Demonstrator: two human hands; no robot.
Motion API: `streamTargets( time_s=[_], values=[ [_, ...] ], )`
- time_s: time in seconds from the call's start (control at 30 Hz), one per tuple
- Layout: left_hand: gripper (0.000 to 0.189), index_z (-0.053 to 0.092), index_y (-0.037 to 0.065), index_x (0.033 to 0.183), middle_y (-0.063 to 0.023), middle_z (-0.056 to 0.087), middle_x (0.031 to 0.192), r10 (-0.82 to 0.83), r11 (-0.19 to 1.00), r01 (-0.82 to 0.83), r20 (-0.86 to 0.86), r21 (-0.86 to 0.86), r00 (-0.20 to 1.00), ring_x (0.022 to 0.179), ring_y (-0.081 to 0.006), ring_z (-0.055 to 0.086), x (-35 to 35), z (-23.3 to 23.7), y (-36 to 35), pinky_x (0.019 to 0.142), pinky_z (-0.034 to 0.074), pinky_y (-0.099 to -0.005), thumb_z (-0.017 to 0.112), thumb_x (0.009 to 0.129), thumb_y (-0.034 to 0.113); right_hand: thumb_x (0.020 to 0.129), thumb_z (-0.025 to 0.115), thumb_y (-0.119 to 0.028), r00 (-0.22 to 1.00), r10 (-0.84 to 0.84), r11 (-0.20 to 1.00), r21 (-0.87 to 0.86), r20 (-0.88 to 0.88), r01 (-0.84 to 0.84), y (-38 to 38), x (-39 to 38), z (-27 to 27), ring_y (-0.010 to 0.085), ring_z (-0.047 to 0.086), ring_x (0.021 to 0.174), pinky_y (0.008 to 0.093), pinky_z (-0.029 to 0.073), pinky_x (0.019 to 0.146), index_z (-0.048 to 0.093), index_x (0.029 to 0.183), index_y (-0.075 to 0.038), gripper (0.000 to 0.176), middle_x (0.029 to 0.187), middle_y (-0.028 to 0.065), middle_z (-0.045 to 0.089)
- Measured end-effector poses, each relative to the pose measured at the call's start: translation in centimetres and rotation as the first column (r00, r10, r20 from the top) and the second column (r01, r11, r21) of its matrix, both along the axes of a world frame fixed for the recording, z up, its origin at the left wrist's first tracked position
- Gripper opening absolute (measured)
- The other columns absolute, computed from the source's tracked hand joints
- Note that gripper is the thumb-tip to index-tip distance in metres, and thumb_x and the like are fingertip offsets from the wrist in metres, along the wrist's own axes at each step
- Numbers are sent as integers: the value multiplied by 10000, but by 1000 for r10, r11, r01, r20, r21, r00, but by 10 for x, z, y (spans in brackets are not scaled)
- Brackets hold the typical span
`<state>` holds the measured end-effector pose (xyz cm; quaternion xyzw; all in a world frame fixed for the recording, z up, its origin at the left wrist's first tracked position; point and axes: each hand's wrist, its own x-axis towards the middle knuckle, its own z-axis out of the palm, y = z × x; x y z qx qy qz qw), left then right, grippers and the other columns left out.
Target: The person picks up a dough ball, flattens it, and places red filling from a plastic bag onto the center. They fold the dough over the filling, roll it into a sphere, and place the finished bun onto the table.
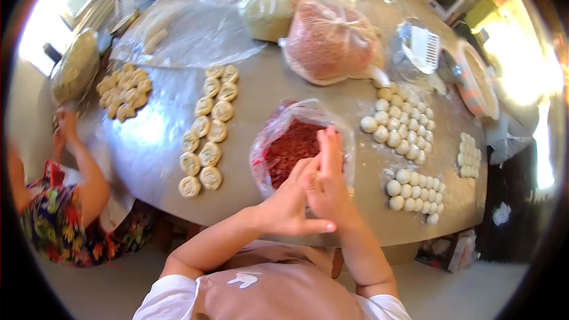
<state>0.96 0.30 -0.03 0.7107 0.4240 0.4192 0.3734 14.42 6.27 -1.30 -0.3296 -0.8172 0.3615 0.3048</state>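
Over the front of a plastic bag [349, 148] of dark red filling [290, 151], my left hand [285, 202] and my right hand [332, 192] press palm against palm. The right fingers point up and away from me, and the left thumb sticks out to the right. A small pale patch shows between the palms, but most of what may lie there is hidden. White dough balls [409, 192] stand in rows right of my hands. To the left, round filled dough pieces [210, 154] form two columns.
A larger group of dough balls [396, 121] lies at right, with another small batch [469, 155] near the edge. Tied bags of pink filling [329, 38] and pale filling [269, 9] sit behind. At left are shaped dough pieces [124, 92] and another person's arm [89, 181].
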Motion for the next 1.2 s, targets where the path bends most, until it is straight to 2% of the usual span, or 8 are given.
streamTargets(
  time_s=[0.2, 0.5, 0.6, 0.77, 0.87, 1.0, 1.03, 1.2],
  values=[
    [1078, 208, -73, 1416, -264, 326, 1388, -12, 990, 8, -29, -138, 1000, 1275, -415, 363, 8, 10, -12, 1071, 319, -455, 847, 678, 385, 947, 492, -447, 953, -240, 970, 12, 185, 242, 16, -10, -4, 497, 89, 1425, 626, 71, 1110, 230, 1465, 42, 759, 1526, 318, 149],
    [1045, 161, -40, 1468, -223, 275, 1474, -63, 978, 31, -150, -207, 987, 1386, -354, 263, 20, 23, -21, 1120, 263, -438, 811, 678, 173, 978, 436, -478, 955, -288, 936, -192, 69, 296, 15, -9, 1, 462, 102, 1434, 504, 103, 1159, 268, 1443, 52, 725, 1525, 319, 153],
    [838, 336, -12, 1385, -232, 403, 1366, 105, 974, -105, -12, -199, 994, 1275, -393, 394, 23, 14, -12, 1019, 360, -476, 759, 684, 162, 984, 432, -444, 991, -72, 993, -105, -111, 60, -20, -12, 21, 459, 73, 1441, 525, 66, 1154, 259, 1455, 38, 696, 1528, 319, 144],
    [581, 480, 17, 1286, -211, 550, 1161, 281, 959, -279, -257, 45, 925, 982, -375, 583, 29, -4, -9, 800, 503, -395, 680, 749, 111, 1017, 400, -370, 931, -316, 877, -429, -181, 215, -7, -22, 1, 410, 1, 1460, 484, 54, 1161, 265, 1447, 22, 598, 1556, 284, 71],
    [444, 560, 30, 1183, -186, 584, 1113, 292, 950, -301, -96, -89, 952, 982, -347, 589, 25, 0, -5, 778, 504, -401, 669, 760, 110, 1017, 391, -394, 949, -205, 922, -372, -240, 105, -29, -19, 18, 389, -9, 1465, 453, 47, 1165, 258, 1453, 5, 605, 1559, 274, 77],
    [252, 637, 41, 1004, -146, 621, 1033, 250, 884, -359, -346, -300, 904, 954, -306, 598, 11, -2, -9, 740, 505, -400, 652, 758, 95, 966, 552, -265, 963, -202, 967, -195, -181, 166, -34, -7, 16, 428, 146, 1441, 470, 161, 1154, 394, 1387, 6, 526, 1511, 256, 271],
    [233, 644, 30, 953, -163, 612, 1042, 232, 945, -299, -369, -135, 900, 945, -321, 595, 8, -9, -7, 743, 506, -405, 664, 724, 72, 900, 651, -184, 972, -196, 980, -7, -128, 197, -31, -2, 13, 438, 342, 1359, 461, 308, 1101, 545, 1263, -5, 418, 1362, 220, 490],
    [264, 632, 6, 950, -192, 605, 1060, 423, 906, -419, -144, 54, 895, 963, -367, 586, 14, -10, -4, 758, 504, -422, 658, 688, 13, 804, 743, -123, 965, -241, 966, 67, -102, 249, -34, 11, 24, 290, 618, 936, 358, 508, 807, 658, 1029, -48, 253, 986, 113, 644]
  ],
)
